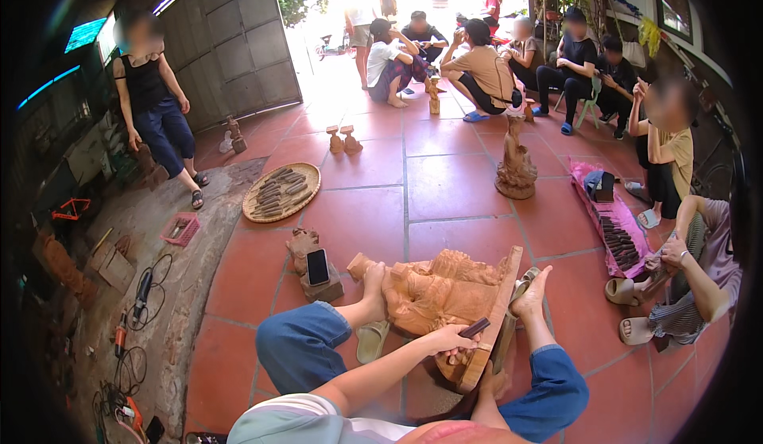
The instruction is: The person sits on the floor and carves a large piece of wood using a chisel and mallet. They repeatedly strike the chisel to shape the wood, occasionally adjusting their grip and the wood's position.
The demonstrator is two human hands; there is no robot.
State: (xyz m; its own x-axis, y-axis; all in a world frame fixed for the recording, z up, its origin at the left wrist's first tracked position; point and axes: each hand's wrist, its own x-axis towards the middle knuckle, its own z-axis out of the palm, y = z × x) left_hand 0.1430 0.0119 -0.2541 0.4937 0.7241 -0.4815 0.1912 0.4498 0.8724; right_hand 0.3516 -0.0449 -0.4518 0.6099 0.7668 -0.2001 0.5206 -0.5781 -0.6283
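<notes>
A reddish-brown wood carving [441, 289] lies on its side between my bare feet, its flat base board [502, 309] tilted up on the right. My left hand [451, 341] is closed around a short dark brown stick-like piece [475, 328], close against the carving beside the base board. I cannot tell whether the piece is a tool handle. My right hand [492, 382] is low at the near end of the board, on its right side. The fingers of that hand are mostly hidden.
Ahead on the left are a phone [317, 267] leaning on a small carving and a round woven tray [254, 213] of dark sticks. A seated figure carving [516, 166] stands farther off. Pink cloth [584, 175] with more sticks lies right, near a co-worker. Power tools [143, 293] and cords lie left.
</notes>
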